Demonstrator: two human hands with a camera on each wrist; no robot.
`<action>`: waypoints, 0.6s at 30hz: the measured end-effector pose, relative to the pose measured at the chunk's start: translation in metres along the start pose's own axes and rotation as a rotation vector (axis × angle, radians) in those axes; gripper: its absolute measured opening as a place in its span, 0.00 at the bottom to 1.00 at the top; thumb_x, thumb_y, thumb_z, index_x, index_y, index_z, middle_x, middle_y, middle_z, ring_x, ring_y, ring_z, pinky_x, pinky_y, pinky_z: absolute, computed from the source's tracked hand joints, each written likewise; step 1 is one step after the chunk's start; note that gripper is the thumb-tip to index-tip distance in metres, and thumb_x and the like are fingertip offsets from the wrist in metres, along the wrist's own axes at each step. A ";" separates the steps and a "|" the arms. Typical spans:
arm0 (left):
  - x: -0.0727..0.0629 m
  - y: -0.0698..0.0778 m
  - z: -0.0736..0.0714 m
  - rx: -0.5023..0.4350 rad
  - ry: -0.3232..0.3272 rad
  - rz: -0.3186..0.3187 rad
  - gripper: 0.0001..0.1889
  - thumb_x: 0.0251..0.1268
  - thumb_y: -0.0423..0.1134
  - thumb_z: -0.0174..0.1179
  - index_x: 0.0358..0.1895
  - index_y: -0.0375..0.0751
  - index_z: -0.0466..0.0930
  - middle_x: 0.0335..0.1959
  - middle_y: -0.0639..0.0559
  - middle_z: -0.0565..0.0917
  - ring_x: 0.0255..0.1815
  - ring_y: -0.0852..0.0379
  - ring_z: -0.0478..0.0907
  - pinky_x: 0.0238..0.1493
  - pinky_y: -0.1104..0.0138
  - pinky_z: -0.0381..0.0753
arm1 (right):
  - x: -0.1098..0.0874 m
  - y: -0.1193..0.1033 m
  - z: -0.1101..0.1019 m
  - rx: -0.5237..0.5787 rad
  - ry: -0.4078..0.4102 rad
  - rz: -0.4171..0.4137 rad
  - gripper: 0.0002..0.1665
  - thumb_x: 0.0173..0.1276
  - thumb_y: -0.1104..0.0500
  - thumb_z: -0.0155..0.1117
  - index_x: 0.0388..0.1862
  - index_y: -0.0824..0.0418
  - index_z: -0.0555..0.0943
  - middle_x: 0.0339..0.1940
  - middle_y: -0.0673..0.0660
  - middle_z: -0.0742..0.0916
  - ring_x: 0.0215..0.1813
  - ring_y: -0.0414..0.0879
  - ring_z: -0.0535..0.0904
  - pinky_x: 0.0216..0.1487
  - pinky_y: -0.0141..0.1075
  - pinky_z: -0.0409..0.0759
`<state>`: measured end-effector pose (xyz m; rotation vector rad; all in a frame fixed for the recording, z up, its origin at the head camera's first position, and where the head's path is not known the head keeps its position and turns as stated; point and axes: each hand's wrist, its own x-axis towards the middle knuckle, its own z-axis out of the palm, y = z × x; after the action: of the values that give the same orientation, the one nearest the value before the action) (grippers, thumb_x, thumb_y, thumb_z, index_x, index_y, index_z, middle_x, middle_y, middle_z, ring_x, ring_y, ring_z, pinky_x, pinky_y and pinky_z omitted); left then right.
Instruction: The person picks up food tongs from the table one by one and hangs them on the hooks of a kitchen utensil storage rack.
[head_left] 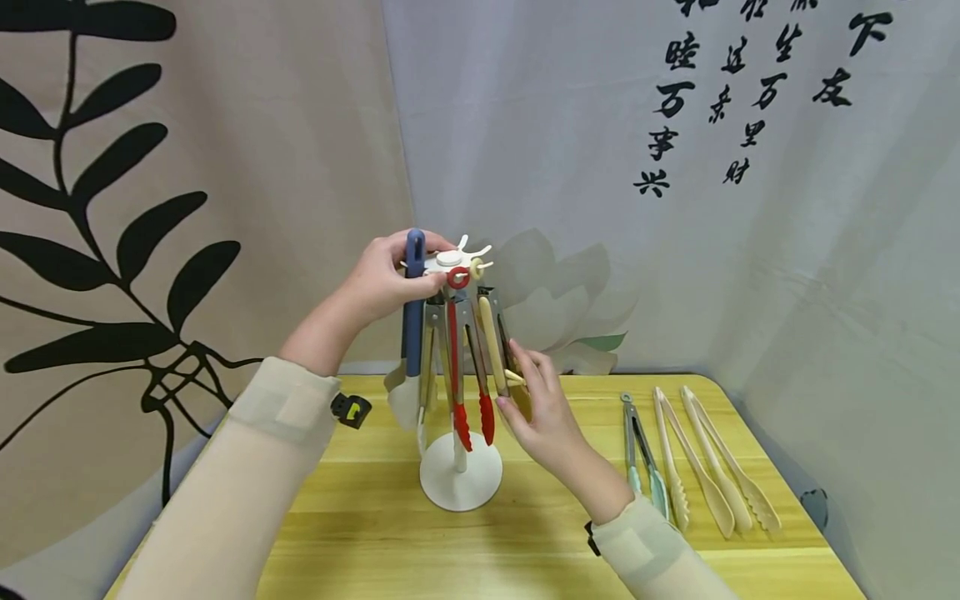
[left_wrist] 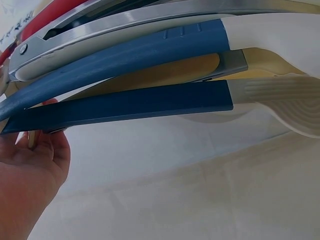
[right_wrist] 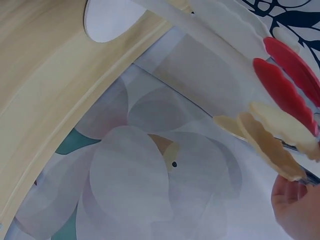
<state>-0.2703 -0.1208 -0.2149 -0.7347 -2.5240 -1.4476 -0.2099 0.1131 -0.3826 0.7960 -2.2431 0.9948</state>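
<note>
Head view: a white utensil stand (head_left: 461, 492) rises from the wooden table (head_left: 352, 533), its hooks crowded with hanging tools. The left hand (head_left: 378, 279) holds the stand's top, thumb in front and fingers curved over the far side, with a blue-handled utensil (head_left: 415, 333) passing in front of it and hiding part of the fingers. The left wrist view shows a second blue handle (left_wrist: 125, 111) alongside that one, close to this hand. Red-tipped tongs (head_left: 462, 429) hang at the front, overlapping the pole. Beside them hang yellow-handled tongs (head_left: 492, 346), their ring on a hook; the right hand (head_left: 546, 417) is at their lower end, thumb and fingers parted around it. The right wrist view shows fingers against the tongs just behind the tan tips (right_wrist: 265, 145), but whether they pinch or merely touch, I cannot tell. Well apart, toward the table's right side, lie teal-tipped tongs (head_left: 657, 492) and, next to them, two beige pairs, one nearer (head_left: 720, 507) and one farther right (head_left: 763, 507). Behind, a pale cloth (head_left: 525, 150) carries black lettering (head_left: 660, 146), a faint flower print (head_left: 555, 304) and, on the left, dark printed leaves (head_left: 142, 237).
</note>
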 end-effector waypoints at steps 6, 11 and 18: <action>-0.001 0.000 0.000 0.007 0.002 -0.012 0.18 0.57 0.40 0.62 0.53 0.47 0.80 0.50 0.48 0.79 0.47 0.52 0.73 0.46 0.58 0.72 | 0.000 0.003 0.002 -0.014 0.005 0.007 0.46 0.63 0.61 0.65 0.76 0.52 0.52 0.60 0.60 0.69 0.59 0.50 0.68 0.59 0.47 0.73; -0.001 0.001 0.000 0.015 0.005 -0.016 0.18 0.57 0.41 0.63 0.53 0.49 0.80 0.51 0.49 0.79 0.48 0.52 0.73 0.47 0.58 0.72 | 0.000 0.004 0.005 -0.011 0.006 0.029 0.47 0.63 0.60 0.66 0.76 0.51 0.53 0.59 0.59 0.69 0.53 0.47 0.69 0.53 0.43 0.75; -0.001 0.001 0.001 0.008 0.003 -0.011 0.18 0.57 0.41 0.63 0.53 0.48 0.80 0.51 0.49 0.79 0.48 0.52 0.72 0.47 0.58 0.72 | -0.001 0.002 0.006 0.020 -0.003 0.068 0.49 0.61 0.62 0.66 0.76 0.48 0.51 0.62 0.60 0.68 0.57 0.48 0.69 0.53 0.47 0.75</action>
<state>-0.2689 -0.1202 -0.2148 -0.7176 -2.5343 -1.4402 -0.2121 0.1097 -0.3873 0.7339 -2.2801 1.0495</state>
